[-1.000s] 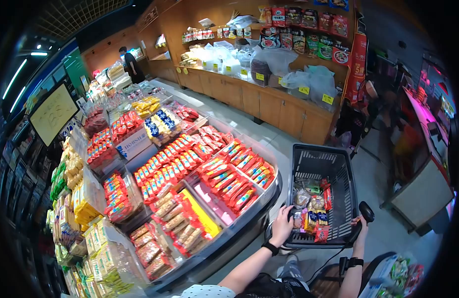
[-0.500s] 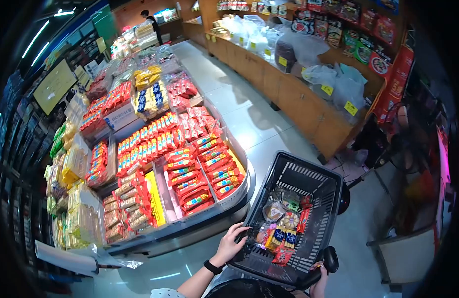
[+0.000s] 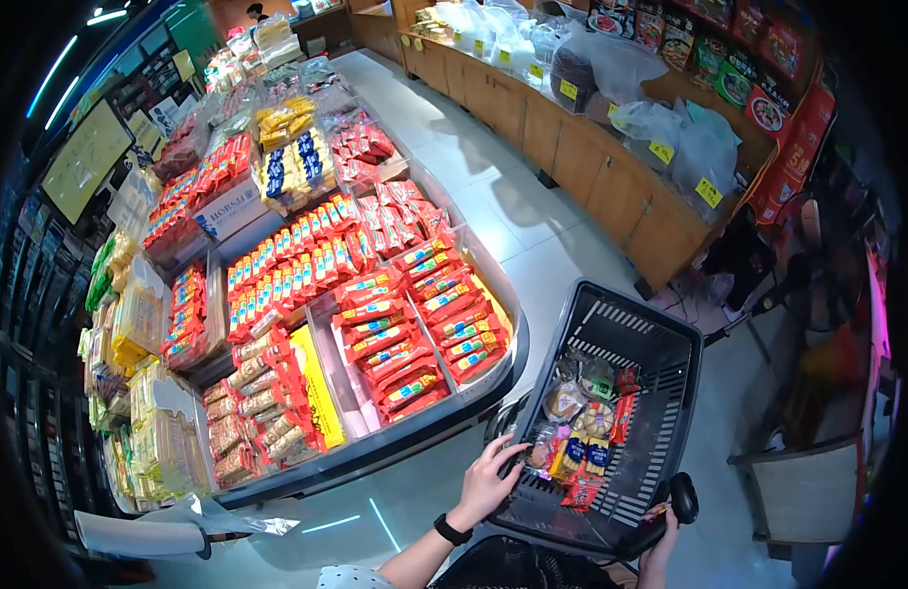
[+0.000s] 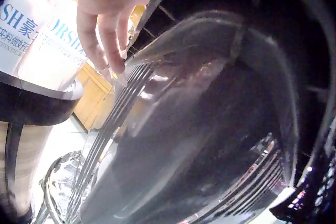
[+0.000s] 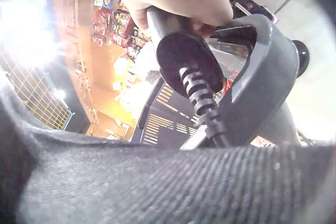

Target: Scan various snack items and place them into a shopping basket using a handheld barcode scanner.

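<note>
A black shopping basket (image 3: pixel 562 512) stands tilted in front of me, with slotted walls. Inside it lie several packaged snacks: a clear-wrapped round cake (image 3: pixel 564 401), navy-and-yellow packets (image 3: pixel 584 454) and a red packet (image 3: pixel 583 489). My left hand (image 3: pixel 488 484) is at the basket's left rim, fingers loosely spread; the left wrist view has its fingertips (image 4: pixel 116 66) hanging down right at the rim. At the near right corner, my right hand (image 3: pixel 662 525) grips a black corded handle (image 5: pixel 176 45). A ribbed cable (image 5: pixel 198 90) leaves the handle's end.
On my left is a display stand (image 3: pixel 454 404) with compartments of red-wrapped snack bars (image 3: pixel 297 260). A roll of plastic bags (image 3: pixel 145 535) juts from its near corner. A wooden counter (image 3: pixel 572 162) with bagged goods runs along the far side; an aisle (image 3: pixel 474 187) lies between.
One second ago the left hand held the basket's left rim; its fingers have since loosened and spread. My view has turned, and the basket now looks more slanted. The right hand keeps its grip.
</note>
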The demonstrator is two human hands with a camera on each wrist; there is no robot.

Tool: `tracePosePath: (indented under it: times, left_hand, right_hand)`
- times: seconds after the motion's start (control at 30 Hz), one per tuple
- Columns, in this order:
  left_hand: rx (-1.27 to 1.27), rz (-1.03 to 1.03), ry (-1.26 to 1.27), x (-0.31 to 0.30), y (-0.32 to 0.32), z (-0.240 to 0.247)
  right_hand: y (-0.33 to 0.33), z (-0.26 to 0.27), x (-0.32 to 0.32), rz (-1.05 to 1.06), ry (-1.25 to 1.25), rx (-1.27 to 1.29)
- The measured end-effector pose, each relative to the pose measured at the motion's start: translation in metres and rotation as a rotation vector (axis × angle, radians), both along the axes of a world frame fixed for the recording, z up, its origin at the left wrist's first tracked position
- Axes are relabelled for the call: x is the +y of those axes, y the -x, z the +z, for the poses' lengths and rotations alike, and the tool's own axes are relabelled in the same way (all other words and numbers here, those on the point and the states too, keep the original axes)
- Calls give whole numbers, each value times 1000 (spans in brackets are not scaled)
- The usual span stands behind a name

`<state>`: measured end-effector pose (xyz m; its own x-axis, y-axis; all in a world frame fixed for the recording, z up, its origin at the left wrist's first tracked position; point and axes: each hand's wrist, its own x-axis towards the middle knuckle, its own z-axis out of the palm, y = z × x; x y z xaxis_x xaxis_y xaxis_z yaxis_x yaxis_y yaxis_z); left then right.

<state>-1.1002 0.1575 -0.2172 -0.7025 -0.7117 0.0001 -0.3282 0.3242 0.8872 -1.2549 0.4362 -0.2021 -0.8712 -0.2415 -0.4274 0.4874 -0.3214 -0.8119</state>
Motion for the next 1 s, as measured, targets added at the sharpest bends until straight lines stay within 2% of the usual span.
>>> tracePosePath:
  times: [0.1,0.17,0.3,0.47,0.57,0.67,0.77,1.0]
  left_hand:
    - [11,4,28,-7,-3,-1]
    - [18,6,47,-5,-7,-1]
    - [41,17,141,-9,-9,-8]
    - [60,53,244,-1,-4,-14]
    - [104,110,327,9,12,-20]
    - [61,157,359,22,37,-24]
    - [49,176,382,29,62,-26]
    - [67,291,362,26,142,-21]
  right_hand:
    - [-2,6,-13,-33,46,18]
    - [-4,10,-18,-103,-23,3]
    - [6,5,-19,-16,-109,-9]
    - [26,13,-37,-46,-196,80]
    - [61,7,-42,-7,-202,134]
    - [101,12,-59,84,-370,230]
    - [139,17,-71,204,-413,317]
    - [240,16,-101,310,-352,332]
